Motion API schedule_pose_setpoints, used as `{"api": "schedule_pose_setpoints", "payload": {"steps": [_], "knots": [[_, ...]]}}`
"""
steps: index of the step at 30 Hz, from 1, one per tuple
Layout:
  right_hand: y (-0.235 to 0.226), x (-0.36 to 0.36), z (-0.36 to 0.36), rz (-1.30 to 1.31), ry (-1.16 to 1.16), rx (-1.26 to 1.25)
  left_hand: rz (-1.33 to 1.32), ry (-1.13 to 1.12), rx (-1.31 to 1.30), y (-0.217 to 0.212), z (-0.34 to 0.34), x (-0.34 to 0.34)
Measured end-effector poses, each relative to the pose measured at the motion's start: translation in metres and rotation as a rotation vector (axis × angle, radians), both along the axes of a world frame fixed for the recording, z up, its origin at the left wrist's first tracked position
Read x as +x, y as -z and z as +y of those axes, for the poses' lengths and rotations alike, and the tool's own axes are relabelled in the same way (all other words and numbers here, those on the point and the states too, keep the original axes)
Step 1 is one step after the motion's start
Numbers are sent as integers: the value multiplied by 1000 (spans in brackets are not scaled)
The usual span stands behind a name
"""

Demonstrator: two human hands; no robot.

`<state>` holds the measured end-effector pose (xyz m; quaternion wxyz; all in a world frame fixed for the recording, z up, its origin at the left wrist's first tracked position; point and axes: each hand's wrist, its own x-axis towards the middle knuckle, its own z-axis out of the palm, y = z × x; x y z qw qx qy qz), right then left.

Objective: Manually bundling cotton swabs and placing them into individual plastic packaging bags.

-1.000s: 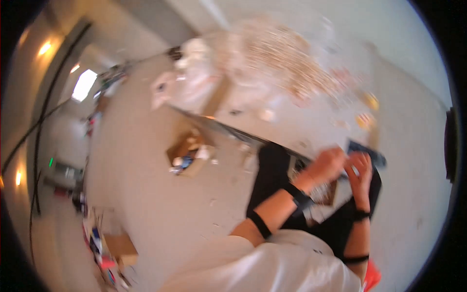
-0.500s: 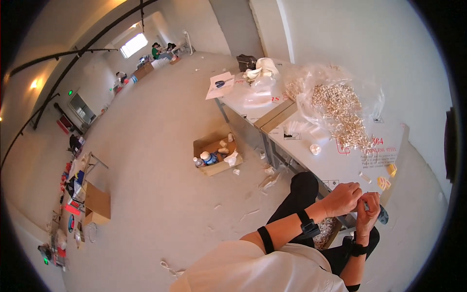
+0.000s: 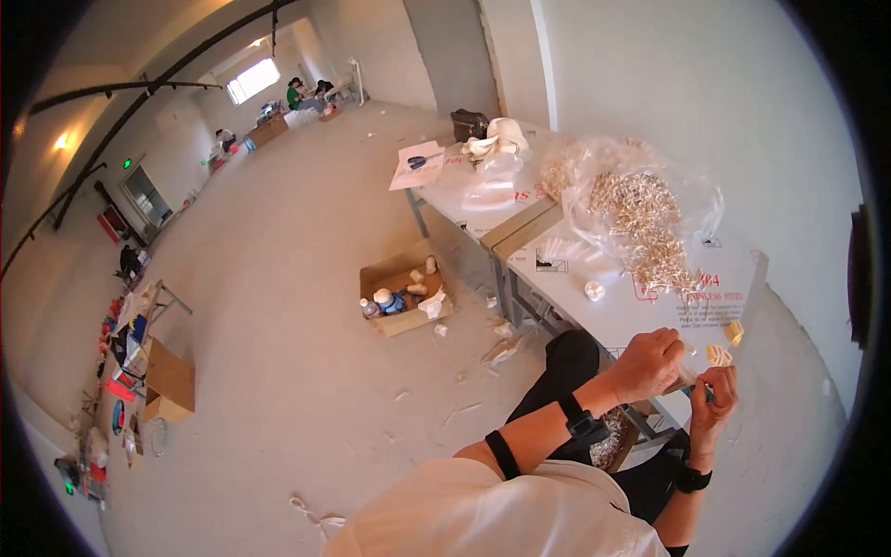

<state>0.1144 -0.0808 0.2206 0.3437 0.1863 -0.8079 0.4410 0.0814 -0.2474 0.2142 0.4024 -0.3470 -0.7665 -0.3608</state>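
Over the table's near right edge, my left hand (image 3: 647, 365) is closed in a pinch. Just right of it and slightly lower, my right hand (image 3: 713, 408) is closed too, and a bit of blue-green shows at its fingers. A thin, brownish see-through piece (image 3: 685, 377) spans the gap between both hands; its kind is unclear. Beyond my fingers, a yellow-and-white striped piece (image 3: 718, 355) and a yellow piece (image 3: 734, 333) lie by the table's edge. Farther back, a heap of small thin pale-and-gold pieces (image 3: 640, 209) spills from a clear plastic bag (image 3: 691, 200).
A small round whitish item (image 3: 594, 291) and clear plastic sleeves (image 3: 580, 252) lie on the table (image 3: 608, 320). Under it stands a box of small pieces (image 3: 610, 444). An open carton (image 3: 408, 322) with bottles sits on the floor to the left, scraps around it. People sit far off.
My hands have moved apart from nearly touching, the right one slightly lower, and the see-through piece now shows between them. The whole view has shifted a little.
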Motion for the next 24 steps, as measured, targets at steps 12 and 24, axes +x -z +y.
{"api": "schedule_pose_setpoints", "payload": {"steps": [12, 24], "knots": [[54, -13, 3, -774, -274, -686, -373, -4, 339, 7, -33, -35], [47, 3, 12, -930, -569, -1335, -127, 270, -174, 37, 7, 3]]}}
